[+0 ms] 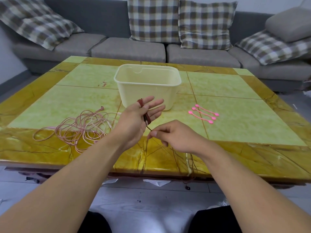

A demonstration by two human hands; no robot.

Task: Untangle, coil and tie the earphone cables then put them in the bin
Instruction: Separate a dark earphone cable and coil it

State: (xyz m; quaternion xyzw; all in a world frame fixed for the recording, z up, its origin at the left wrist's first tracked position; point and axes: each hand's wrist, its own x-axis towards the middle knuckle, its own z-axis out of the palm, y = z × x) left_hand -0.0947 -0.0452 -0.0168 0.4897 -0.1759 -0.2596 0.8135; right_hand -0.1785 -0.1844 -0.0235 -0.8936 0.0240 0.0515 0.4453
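Note:
A dark red earphone cable (146, 113) is looped in several turns around the spread fingers of my left hand (136, 120), which is raised palm-up in front of the bin. My right hand (175, 137) pinches the loose strand of that cable just below the left palm; the rest of it trails over the table's front edge to the floor. A tangled heap of pink and cream earphone cables (79, 128) lies on the table left of my left forearm. The cream plastic bin (148, 86) stands open at the table's centre, with nothing visible inside. Three pink ties (203, 114) lie to its right.
The yellow-green marble-patterned table (235, 101) has a grey sofa (131, 49) with checked cushions behind it. A small dark part of the cable (187, 188) rests on the floor below the table's front edge.

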